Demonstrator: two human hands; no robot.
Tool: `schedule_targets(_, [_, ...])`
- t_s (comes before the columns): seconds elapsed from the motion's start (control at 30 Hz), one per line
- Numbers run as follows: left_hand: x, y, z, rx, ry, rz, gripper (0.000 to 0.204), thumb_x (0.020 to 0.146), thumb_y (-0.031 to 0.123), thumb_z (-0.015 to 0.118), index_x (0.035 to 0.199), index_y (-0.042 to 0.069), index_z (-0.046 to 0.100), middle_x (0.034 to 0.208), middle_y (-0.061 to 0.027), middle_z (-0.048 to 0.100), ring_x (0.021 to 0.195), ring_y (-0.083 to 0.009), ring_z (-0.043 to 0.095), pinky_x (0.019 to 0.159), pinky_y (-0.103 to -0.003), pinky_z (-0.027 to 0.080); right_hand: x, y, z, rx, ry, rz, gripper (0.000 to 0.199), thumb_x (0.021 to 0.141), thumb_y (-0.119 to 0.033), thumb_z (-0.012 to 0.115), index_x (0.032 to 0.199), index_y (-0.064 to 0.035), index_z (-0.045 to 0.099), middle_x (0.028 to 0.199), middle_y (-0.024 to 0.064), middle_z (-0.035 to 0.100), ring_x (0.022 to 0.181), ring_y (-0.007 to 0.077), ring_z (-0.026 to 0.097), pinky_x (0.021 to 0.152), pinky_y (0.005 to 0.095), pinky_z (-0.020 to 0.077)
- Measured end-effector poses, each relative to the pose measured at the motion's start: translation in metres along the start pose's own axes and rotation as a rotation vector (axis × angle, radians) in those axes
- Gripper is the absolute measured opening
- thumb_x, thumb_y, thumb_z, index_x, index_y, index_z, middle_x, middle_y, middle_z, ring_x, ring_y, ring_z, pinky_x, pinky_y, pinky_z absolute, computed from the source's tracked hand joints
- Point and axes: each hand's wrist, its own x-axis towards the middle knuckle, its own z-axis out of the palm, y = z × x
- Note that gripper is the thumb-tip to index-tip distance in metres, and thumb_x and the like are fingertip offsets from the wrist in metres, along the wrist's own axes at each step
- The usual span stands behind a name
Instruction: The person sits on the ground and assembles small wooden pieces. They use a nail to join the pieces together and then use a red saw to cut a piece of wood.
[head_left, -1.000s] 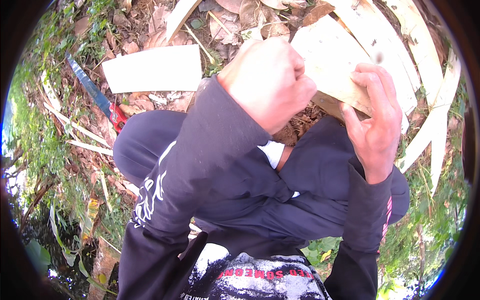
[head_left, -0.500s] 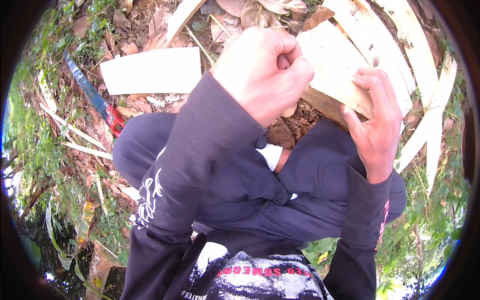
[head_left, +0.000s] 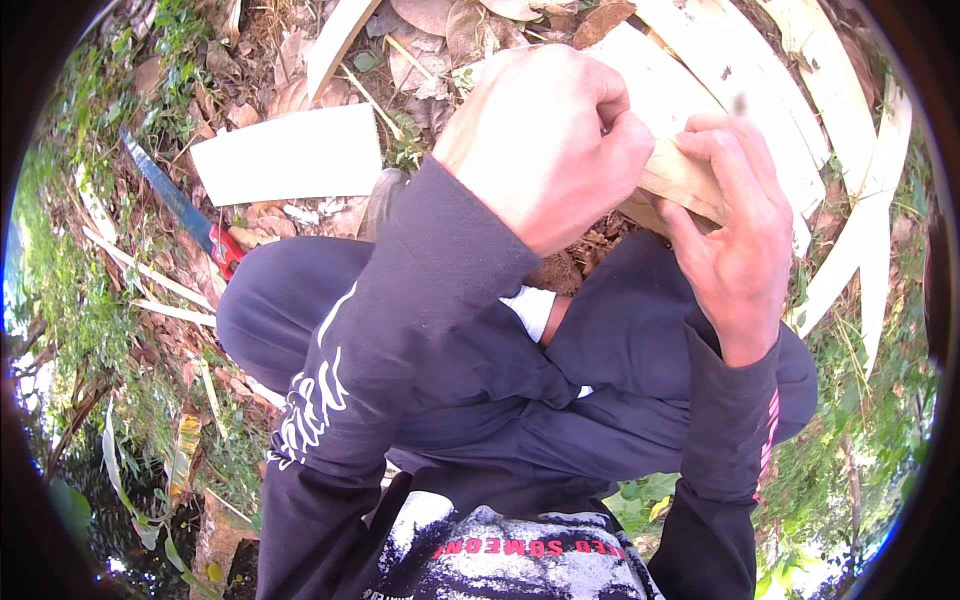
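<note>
My left hand (head_left: 545,145) is curled into a fist in front of my legs, its knuckles facing up. Whatever lies inside it is hidden. Close by on the right, my right hand (head_left: 735,235) pinches the near end of a pale piece of wood (head_left: 685,180) between thumb and fingers. The left thumb is right beside that wood; whether it touches cannot be made out. Beyond both hands, a broad pale slab (head_left: 650,75) lies on the ground.
At the left rests a handsaw (head_left: 170,190) with a blue-grey blade and red handle. A white rectangular piece (head_left: 290,155) lies on dry leaves. Long pale strips (head_left: 845,270) curve along the right. A grey rounded object (head_left: 382,195) shows beside my left sleeve.
My left hand has shifted slightly right, nearer to my right hand. The wood in my right hand now shows a narrower, shaded face. The view has turned a little.
</note>
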Motion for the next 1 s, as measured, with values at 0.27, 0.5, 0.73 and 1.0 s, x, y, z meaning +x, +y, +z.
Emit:
schedule_targets(0.27, [0.003,-0.008,-0.001,0.079,-0.035,0.157,0.028,0.082,0.021,0.062,0.074,-0.005,0.063,0.060,-0.0178,0.055,0.056,-0.0302,0.057,0.057,-0.039,0.046,-0.002,-0.003,0.000,-0.021,-0.002,0.029,0.039,0.064,0.004,0.070,0.102,0.0010,0.060,0.109,0.0172,0.060,0.109,0.0367,0.058,0.092,0.0422,0.0477])
schedule_targets(0.5, [-0.040,-0.042,-0.022,0.280,-0.276,-0.234,0.024,0.083,0.017,0.062,0.066,0.001,0.063,0.056,-0.0091,0.057,0.054,-0.0179,0.056,0.056,-0.032,0.046,-0.003,0.001,0.003,-0.032,0.032,-0.016,0.036,0.068,0.003,0.068,0.103,0.0013,0.057,0.109,0.0164,0.061,0.100,0.0325,0.062,0.089,0.0374,0.0489])
schedule_targets(0.73, [-0.024,-0.023,-0.050,-0.046,0.057,-0.229,0.023,0.088,0.017,0.061,0.073,0.000,0.064,0.061,0.0038,0.053,0.057,-0.0038,0.046,0.054,-0.025,0.038,0.001,-0.003,-0.004,0.025,-0.001,0.040,0.035,0.070,-0.002,0.075,0.101,0.0016,0.059,0.105,0.0150,0.062,0.098,0.0303,0.063,0.088,0.0361,0.0498])
schedule_targets(1.0, [-0.015,-0.022,-0.045,-0.256,0.184,-0.185,0.020,0.094,0.017,0.060,0.081,0.003,0.064,0.065,0.0078,0.050,0.058,0.0000,0.041,0.053,-0.021,0.033,0.001,0.005,-0.021,0.039,0.119,0.077,0.037,0.076,-0.010,0.080,0.108,0.0011,0.064,0.103,0.0110,0.065,0.094,0.0225,0.064,0.084,0.0330,0.0504])
